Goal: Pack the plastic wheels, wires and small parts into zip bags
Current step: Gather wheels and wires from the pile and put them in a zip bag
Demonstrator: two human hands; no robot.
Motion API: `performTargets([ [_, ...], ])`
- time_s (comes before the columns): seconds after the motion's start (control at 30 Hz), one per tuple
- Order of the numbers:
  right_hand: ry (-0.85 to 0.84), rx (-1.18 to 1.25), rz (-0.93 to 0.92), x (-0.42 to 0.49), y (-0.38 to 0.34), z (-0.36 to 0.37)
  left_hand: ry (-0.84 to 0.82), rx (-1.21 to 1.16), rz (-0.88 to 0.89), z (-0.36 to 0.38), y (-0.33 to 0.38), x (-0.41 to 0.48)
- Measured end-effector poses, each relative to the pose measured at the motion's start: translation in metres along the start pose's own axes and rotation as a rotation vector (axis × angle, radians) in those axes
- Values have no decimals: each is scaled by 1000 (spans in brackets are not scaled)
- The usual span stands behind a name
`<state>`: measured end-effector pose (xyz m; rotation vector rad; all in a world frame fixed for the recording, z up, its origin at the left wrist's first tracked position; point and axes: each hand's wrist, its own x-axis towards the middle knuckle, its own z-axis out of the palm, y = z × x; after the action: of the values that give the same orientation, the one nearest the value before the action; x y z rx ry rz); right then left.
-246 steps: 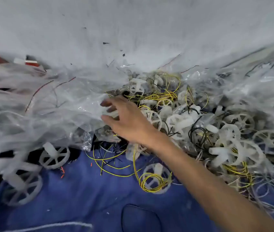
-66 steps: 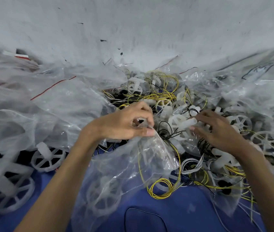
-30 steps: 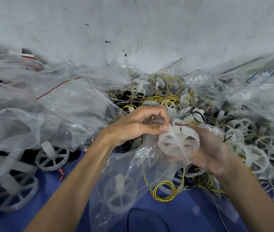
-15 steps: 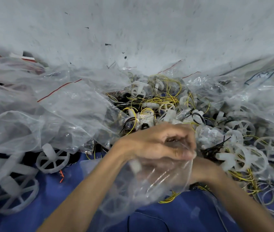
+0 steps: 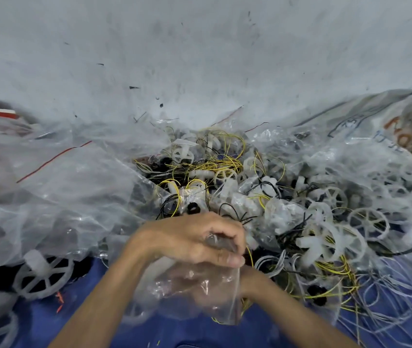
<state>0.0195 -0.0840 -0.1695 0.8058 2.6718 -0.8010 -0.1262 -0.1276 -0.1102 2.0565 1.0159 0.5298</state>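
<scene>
Zip bag (image 5: 225, 307), clear and crumpled, hangs low at centre over blue cloth (image 5: 49, 322), just in front of the parts heap. Gripped at its upper edge by left hand (image 5: 189, 241): fingers curled over the plastic, thumb pressed along the rim. Right hand (image 5: 199, 285) inside or behind the bag, seen only as a blur through the film, wrist out at the bag's right side; cannot tell whether open or closed on anything. Contents of the bag too blurred to name.

Beyond the hands, heap of white plastic wheels (image 5: 325, 244), spoked, tangled with yellow wires (image 5: 217, 164) and black wires (image 5: 290, 234). Just above the left knuckles, small black ring (image 5: 193, 209) inside a little clear packet. On the cloth at right, another black part (image 5: 316, 296) among thin white wires (image 5: 401, 292).

At left, large drift of clear bags (image 5: 61, 197), one with a red zip strip (image 5: 51, 159). Under its near edge, single white wheel (image 5: 44, 275) lying on the cloth. Far right, printed sack (image 5: 401, 126) with orange lettering. Behind everything, pale scuffed wall (image 5: 199, 46).
</scene>
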Motion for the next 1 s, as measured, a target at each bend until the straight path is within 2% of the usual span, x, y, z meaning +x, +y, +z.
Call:
performTargets([
  [0.07, 5, 164, -39, -3, -3, -23, 58, -70, -21, -6, -1, -5],
  [0.13, 136, 429, -154, -1, -7, -44, 115, -146, -16, -13, -2, -12],
  [0.27, 650, 647, -263, 9, 6, -40, 90, -170, -22, -15, -4, -13],
  [0.33, 703, 727, -300, 16, 3, -33, 88, -169, -36, -14, -5, -11],
  [0.43, 790, 622, -341, 16, 7, -39, 61, -205, -43, -15, -7, -12],
  [0.47, 742, 611, -388, 13, 7, -43, 33, -213, -42, -15, -7, -12],
  [0.57, 441, 680, -494, 9, -2, -46, -27, -195, -54, -9, -9, -6],
  [0.6, 423, 677, -480, 10, -4, -42, -44, -190, -64, -8, -9, -5],
  [0.8, 589, 446, -439, 5, 3, -44, -89, -136, -105, -3, -13, 2],
  [0.9, 869, 211, -399, 1, 20, -48, -66, -131, -100, -5, -16, 2],
  [0.97, 1055, 40, -250, -2, 37, -48, 2, -146, -101, -12, -20, -5],
  [1.0, 1028, 2, -139, -3, 44, -48, 27, -153, -99, -14, -22, -9],
])
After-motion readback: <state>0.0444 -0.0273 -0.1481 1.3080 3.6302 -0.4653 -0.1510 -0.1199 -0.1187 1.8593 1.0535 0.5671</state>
